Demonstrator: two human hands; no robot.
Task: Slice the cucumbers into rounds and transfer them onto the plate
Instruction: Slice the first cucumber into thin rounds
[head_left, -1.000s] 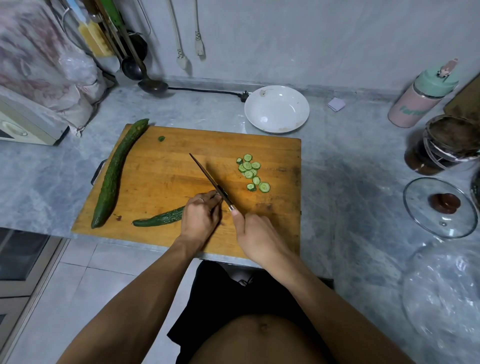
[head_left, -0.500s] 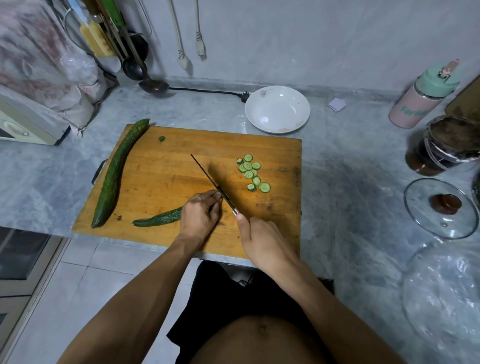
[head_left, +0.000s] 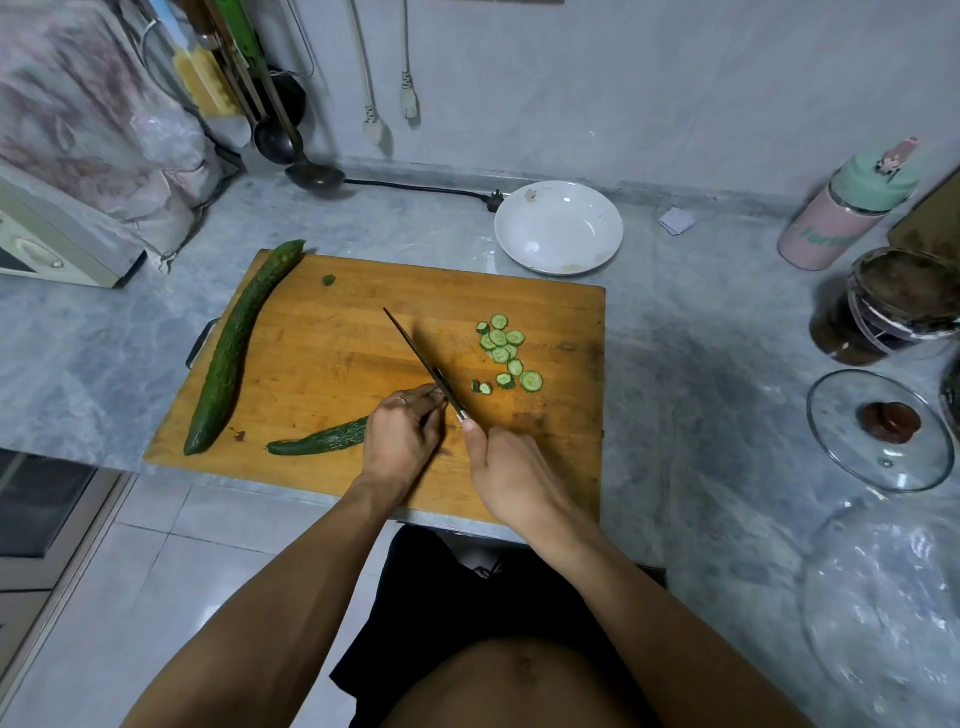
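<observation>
On the wooden cutting board (head_left: 322, 364) my left hand (head_left: 402, 434) grips the cut end of a partly sliced cucumber (head_left: 322, 440), whose tail points left. My right hand (head_left: 511, 475) holds the knife (head_left: 421, 358) by its handle, blade edge-on and down right beside my left fingertips. Several cucumber rounds (head_left: 501, 345) lie in a loose pile right of the blade, and two small fresh pieces (head_left: 481, 387) sit just past it. A whole long cucumber (head_left: 236, 343) lies along the board's left edge. The white plate (head_left: 558, 226) stands behind the board, holding no slices.
A small green stub (head_left: 328, 280) lies near the board's far edge. A pink and green bottle (head_left: 847, 208), a dark jar (head_left: 883, 306) and a glass lid (head_left: 880, 428) stand on the grey counter to the right. Ladles (head_left: 311, 174) hang at the back left by an appliance (head_left: 57, 234).
The knife has come down through the cucumber and two small new pieces now lie right of the blade. My right hand has drawn slightly toward me.
</observation>
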